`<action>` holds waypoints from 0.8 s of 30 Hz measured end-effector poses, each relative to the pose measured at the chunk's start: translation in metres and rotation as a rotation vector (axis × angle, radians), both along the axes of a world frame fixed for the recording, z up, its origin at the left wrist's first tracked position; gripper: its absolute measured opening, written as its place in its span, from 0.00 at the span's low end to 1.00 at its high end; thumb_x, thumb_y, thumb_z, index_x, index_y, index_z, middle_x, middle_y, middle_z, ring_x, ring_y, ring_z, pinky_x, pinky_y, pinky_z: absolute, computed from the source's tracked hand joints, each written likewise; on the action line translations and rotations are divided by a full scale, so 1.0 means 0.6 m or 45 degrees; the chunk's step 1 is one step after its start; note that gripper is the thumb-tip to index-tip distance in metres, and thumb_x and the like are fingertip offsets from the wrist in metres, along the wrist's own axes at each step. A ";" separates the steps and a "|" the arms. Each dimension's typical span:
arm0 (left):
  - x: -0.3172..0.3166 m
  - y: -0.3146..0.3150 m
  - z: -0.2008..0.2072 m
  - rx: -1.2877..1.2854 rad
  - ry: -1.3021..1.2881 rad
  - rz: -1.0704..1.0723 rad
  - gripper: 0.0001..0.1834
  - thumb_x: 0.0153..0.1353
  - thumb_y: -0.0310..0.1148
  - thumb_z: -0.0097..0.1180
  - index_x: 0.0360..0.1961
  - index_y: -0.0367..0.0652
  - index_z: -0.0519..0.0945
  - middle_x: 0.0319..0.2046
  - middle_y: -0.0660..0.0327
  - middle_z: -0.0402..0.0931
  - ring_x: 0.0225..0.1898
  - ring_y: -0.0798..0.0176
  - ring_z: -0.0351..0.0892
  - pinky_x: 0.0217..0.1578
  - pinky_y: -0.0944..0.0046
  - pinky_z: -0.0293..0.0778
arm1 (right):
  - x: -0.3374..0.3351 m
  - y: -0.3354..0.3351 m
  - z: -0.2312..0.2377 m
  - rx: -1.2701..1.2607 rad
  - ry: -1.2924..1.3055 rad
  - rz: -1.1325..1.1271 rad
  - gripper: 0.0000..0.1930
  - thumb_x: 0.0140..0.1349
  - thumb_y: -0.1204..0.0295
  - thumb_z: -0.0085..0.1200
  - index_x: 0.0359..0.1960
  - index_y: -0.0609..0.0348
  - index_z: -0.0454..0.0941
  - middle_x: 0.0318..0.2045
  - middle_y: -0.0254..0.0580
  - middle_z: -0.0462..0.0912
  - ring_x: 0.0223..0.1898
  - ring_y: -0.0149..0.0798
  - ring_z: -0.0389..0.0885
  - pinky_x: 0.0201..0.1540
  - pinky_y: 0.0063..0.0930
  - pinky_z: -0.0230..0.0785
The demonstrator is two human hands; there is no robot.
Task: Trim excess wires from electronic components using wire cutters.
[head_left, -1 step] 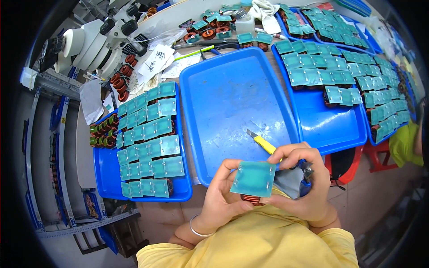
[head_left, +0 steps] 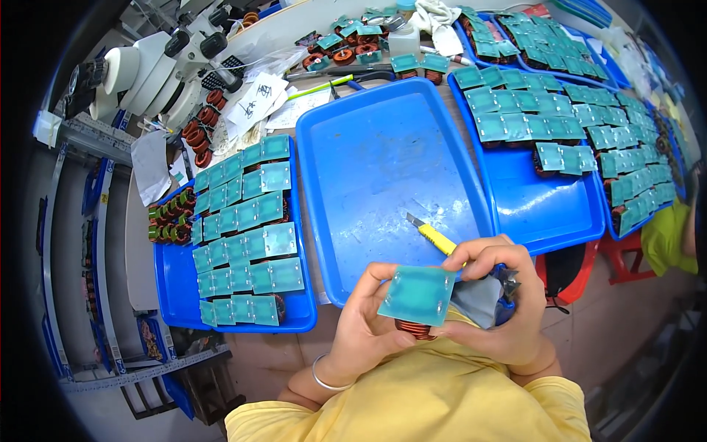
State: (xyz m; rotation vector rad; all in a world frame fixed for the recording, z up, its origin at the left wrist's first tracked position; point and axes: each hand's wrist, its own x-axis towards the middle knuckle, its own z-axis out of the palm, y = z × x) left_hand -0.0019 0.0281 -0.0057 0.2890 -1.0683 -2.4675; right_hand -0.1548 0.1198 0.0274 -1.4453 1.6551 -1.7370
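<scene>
Green board (head_left: 417, 296) with copper coil (head_left: 415, 329): one, lower centre of frame; fingers of left hand (head_left: 359, 324) and right hand (head_left: 518, 324) clamped on it. Yellow knife (head_left: 437, 239): blue tray (head_left: 368, 184), centre of frame.

Holds the bare left hand (head_left: 357, 320) and the bare right hand (head_left: 526, 309) close together in front of the torso, beside the near edge of the bench (head_left: 317, 280), palms roughly facing. Slants both bare forearms (head_left: 309, 387) inward from short yellow fabric sleeves (head_left: 560, 398). Arches the left index finger (head_left: 377, 275) at the top and stretches the left thumb (head_left: 394, 340) inward below, in a pinching pose. Bends two right fingers (head_left: 490, 258) at the knuckles toward the left, and extends the right thumb (head_left: 471, 337) crosswise below, its tip near the left one's. Wears a thin, round, silver-coloured bangle (head_left: 324, 379) on the left wrist.
</scene>
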 end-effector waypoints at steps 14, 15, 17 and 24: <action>0.005 0.012 0.022 0.291 -0.254 0.001 0.45 0.39 0.50 0.69 0.53 0.31 0.63 0.49 0.49 0.67 0.48 0.55 0.72 0.48 0.57 0.71 | 0.003 0.012 0.007 -0.010 -0.223 0.102 0.20 0.44 0.81 0.62 0.35 0.55 0.63 0.32 0.45 0.75 0.34 0.32 0.71 0.38 0.23 0.66; 0.006 0.011 0.022 0.292 -0.254 0.000 0.45 0.39 0.50 0.69 0.53 0.31 0.63 0.49 0.49 0.67 0.48 0.55 0.72 0.48 0.57 0.71 | 0.004 0.013 0.008 0.008 -0.251 0.107 0.20 0.44 0.81 0.62 0.35 0.55 0.63 0.31 0.45 0.75 0.33 0.32 0.71 0.37 0.23 0.66; 0.009 0.008 0.019 0.275 -0.239 -0.058 0.42 0.45 0.49 0.65 0.54 0.30 0.63 0.49 0.49 0.69 0.47 0.57 0.73 0.47 0.59 0.72 | 0.003 0.013 0.008 0.002 -0.229 0.108 0.21 0.43 0.81 0.62 0.34 0.55 0.63 0.31 0.44 0.75 0.33 0.32 0.71 0.37 0.23 0.66; 0.019 -0.004 0.003 0.277 -0.146 -0.233 0.41 0.54 0.44 0.59 0.60 0.32 0.52 0.55 0.54 0.62 0.55 0.60 0.65 0.53 0.61 0.64 | 0.001 0.013 0.001 -0.183 -0.195 0.100 0.23 0.37 0.84 0.65 0.36 0.59 0.67 0.31 0.43 0.78 0.29 0.33 0.75 0.35 0.24 0.63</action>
